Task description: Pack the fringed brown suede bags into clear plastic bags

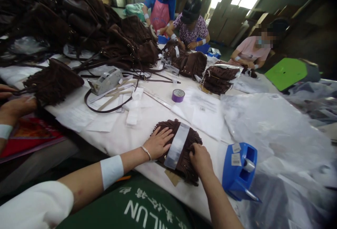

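Note:
A dark brown fringed bag lies flat on the white table in front of me, near its edge. A wide pale band runs across the bag's middle. My left hand rests flat on the bag's left part, its fingers stretched toward the band. At the bag's right side, my right hand is closed with curled fingers at the fringe; its fingertips seem to pinch some strands. A piece of tan card sticks out under the bag's near edge.
A blue tape dispenser stands to the right, beside clear plastic bags. Beyond are a purple tape roll, papers and a grey tape dispenser. Brown bags pile up at far left. Several co-workers surround the table; one's hands hold a bag.

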{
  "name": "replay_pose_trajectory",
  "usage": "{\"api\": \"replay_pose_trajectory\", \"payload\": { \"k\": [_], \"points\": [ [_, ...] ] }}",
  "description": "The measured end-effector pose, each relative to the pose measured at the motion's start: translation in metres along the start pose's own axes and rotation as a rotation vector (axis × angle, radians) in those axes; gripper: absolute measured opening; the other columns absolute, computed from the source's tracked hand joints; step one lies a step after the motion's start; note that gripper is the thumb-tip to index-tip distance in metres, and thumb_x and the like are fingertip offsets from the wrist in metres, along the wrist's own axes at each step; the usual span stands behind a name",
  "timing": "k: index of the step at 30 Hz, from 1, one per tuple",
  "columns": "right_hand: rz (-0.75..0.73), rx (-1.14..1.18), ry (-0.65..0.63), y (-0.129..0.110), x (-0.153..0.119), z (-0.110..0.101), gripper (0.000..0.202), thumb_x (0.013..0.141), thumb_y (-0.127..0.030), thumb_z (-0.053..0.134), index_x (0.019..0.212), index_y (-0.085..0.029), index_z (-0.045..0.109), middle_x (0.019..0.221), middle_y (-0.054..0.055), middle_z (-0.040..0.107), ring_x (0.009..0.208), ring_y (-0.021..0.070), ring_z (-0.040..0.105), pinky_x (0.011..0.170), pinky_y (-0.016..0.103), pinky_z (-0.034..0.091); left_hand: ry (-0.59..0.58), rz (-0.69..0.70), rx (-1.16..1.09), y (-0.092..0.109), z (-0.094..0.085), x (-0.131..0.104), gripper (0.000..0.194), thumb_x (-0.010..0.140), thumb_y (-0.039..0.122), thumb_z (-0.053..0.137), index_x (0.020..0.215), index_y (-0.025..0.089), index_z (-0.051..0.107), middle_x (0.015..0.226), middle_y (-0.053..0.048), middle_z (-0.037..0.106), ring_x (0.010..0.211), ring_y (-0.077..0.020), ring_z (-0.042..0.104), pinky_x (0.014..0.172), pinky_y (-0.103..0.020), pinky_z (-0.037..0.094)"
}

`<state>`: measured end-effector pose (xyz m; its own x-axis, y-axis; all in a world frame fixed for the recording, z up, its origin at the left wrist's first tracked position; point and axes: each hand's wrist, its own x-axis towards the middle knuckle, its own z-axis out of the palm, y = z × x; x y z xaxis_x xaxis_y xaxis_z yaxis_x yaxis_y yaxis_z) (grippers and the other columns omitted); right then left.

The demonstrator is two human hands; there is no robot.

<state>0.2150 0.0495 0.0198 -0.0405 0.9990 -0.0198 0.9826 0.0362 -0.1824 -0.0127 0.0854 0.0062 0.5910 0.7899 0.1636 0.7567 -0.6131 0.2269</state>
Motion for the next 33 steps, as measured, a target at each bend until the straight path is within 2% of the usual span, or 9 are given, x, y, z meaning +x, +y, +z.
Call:
{"api": "replay_pose_trajectory", "payload": {
  "k": [5, 9, 13, 16, 18, 22, 26, 30, 33],
  "points": [
    [0.070, -0.032, -0.022, 0.048, -0.006, 0.000, 0.017, 0.071, -0.011, 0.051, 0.082, -0.016, 0.063, 0.085, 0.012, 0.064, 0.088, 0.0291, 0.058, 0.074, 0.041, 0.044, 0.009, -0.017, -0.016, 0.001, 0.001, -0.001, 0.045, 0.092, 0.038, 0.040, 0.136, 0.025, 0.041, 0.146, -0.005, 0.036, 0.138, -0.0210, 0.024, 0.114, -0.045, 0.013],
    [0.149, 0.092, -0.022, 0.084, -0.040, -0.011, 0.021, 0.079, -0.018, 0.048, 0.092, -0.016, 0.064, 0.092, 0.009, 0.067, 0.087, 0.0215, 0.062, 0.080, 0.036, 0.048, 0.002, -0.013, -0.040, -0.001, 0.005, 0.000, 0.046, 0.093, 0.039, 0.040, 0.136, 0.025, 0.040, 0.146, -0.004, 0.035, 0.138, -0.0206, 0.023, 0.114, -0.045, 0.013],
    [0.011, 0.331, 0.192, 0.039, -0.061, -0.013, 0.040, 0.084, -0.037, 0.053, 0.118, -0.018, 0.054, 0.117, 0.009, 0.061, 0.112, 0.0224, 0.054, 0.099, 0.040, 0.042, -0.005, -0.014, -0.037, -0.005, 0.001, 0.000, 0.046, 0.092, 0.039, 0.040, 0.137, 0.024, 0.040, 0.147, -0.004, 0.034, 0.138, -0.0207, 0.022, 0.114, -0.045, 0.014],
    [-0.202, 0.381, 0.090, 0.010, -0.071, 0.002, 0.039, 0.081, -0.035, 0.058, 0.118, -0.023, 0.057, 0.123, 0.008, 0.058, 0.117, 0.0238, 0.051, 0.100, 0.043, 0.043, -0.008, -0.028, -0.023, 0.001, -0.001, -0.003, 0.047, 0.092, 0.039, 0.042, 0.136, 0.025, 0.041, 0.146, -0.005, 0.035, 0.138, -0.0211, 0.024, 0.113, -0.046, 0.018],
    [-0.253, 0.389, 0.066, 0.020, -0.078, 0.017, 0.040, 0.080, -0.030, 0.056, 0.119, -0.024, 0.058, 0.126, 0.007, 0.057, 0.116, 0.0238, 0.054, 0.097, 0.043, 0.047, -0.012, -0.022, -0.024, 0.011, 0.004, -0.003, 0.048, 0.091, 0.042, 0.043, 0.135, 0.026, 0.042, 0.145, -0.004, 0.037, 0.137, -0.0209, 0.026, 0.112, -0.046, 0.022],
    [-0.392, 0.453, -0.065, 0.077, -0.081, 0.036, 0.036, 0.078, -0.031, 0.058, 0.113, -0.031, 0.064, 0.123, 0.005, 0.059, 0.113, 0.0246, 0.056, 0.092, 0.040, 0.052, -0.012, 0.008, -0.053, 0.019, 0.019, 0.004, 0.049, 0.090, 0.045, 0.043, 0.135, 0.027, 0.041, 0.146, -0.002, 0.036, 0.137, -0.0192, 0.025, 0.112, -0.045, 0.024],
    [-0.181, 0.496, -0.014, 0.085, -0.094, 0.019, 0.029, 0.084, -0.034, 0.049, 0.107, -0.028, 0.066, 0.125, 0.005, 0.059, 0.115, 0.0235, 0.055, 0.097, 0.043, 0.048, -0.017, -0.016, -0.155, 0.004, -0.001, -0.002, 0.043, 0.091, 0.041, 0.044, 0.131, 0.022, 0.047, 0.143, -0.005, 0.040, 0.136, -0.0211, 0.028, 0.111, -0.048, 0.026],
    [0.129, 0.426, 0.339, 0.060, -0.125, -0.005, 0.035, 0.087, -0.035, 0.050, 0.118, -0.023, 0.058, 0.122, 0.008, 0.059, 0.111, 0.0238, 0.056, 0.099, 0.047, 0.043, 0.180, 0.020, -0.308, -0.005, -0.030, -0.017, 0.036, 0.093, 0.031, 0.042, 0.126, 0.018, 0.052, 0.135, -0.008, 0.050, 0.134, -0.0194, 0.033, 0.111, -0.043, 0.029],
    [0.008, 0.470, 0.332, 0.032, -0.141, -0.003, 0.026, 0.089, -0.030, 0.050, 0.111, -0.023, 0.061, 0.111, 0.006, 0.064, 0.102, 0.0199, 0.060, 0.094, 0.038, 0.047, 0.171, 0.226, -0.326, 0.003, -0.038, -0.028, 0.032, 0.091, 0.030, 0.048, 0.121, 0.021, 0.055, 0.126, -0.006, 0.058, 0.130, -0.0184, 0.039, 0.112, -0.041, 0.029]
  ]
}}
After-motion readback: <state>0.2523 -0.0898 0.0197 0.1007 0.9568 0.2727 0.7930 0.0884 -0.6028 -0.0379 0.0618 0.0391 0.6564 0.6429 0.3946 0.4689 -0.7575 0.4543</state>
